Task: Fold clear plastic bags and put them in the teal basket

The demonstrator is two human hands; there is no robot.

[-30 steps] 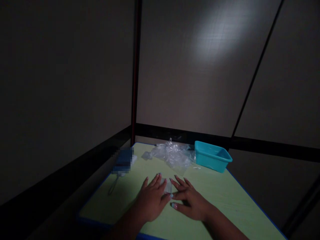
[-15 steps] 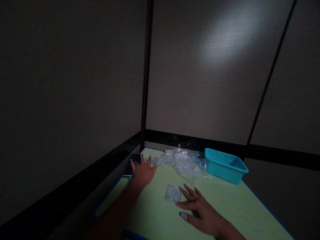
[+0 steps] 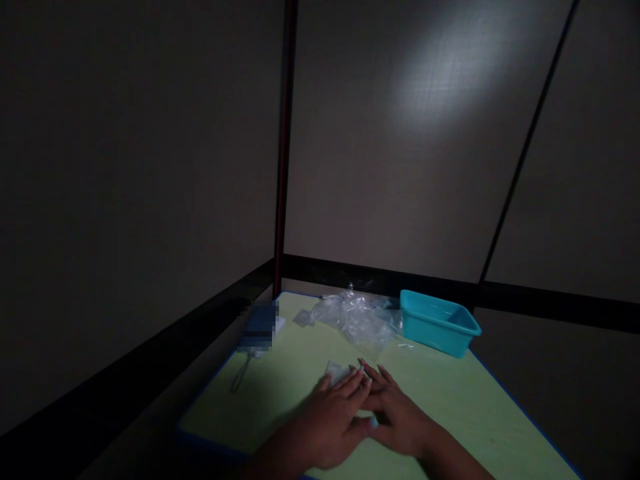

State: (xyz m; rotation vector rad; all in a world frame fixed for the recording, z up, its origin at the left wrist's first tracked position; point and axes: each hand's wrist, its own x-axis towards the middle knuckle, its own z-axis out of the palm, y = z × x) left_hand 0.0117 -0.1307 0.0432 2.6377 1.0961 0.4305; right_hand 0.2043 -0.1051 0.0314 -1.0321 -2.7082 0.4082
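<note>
A small folded greyish square, which looks like thin plastic, (image 3: 337,371) lies on the pale green table, mostly covered by my fingers. My left hand (image 3: 337,413) rests over it, palm down, with the fingers stretched forward. Right beside it, my right hand (image 3: 395,413) has its fingers extended, the tips at the square's right edge. The two hands meet, and some left fingers overlap the right hand. Neither hand is wrapped round anything.
Crumpled clear plastic bags (image 3: 367,323) are heaped at the back of the table (image 3: 450,407). A turquoise basin (image 3: 435,330) stands to their right. On the left edge lies a phone-like item, blurred out (image 3: 259,327), with a strap (image 3: 242,373). Walls close off the back and left.
My left hand has come from the phone-like item at the left edge to the folded square, uncovering the item and its strap. My right hand stays by the square.
</note>
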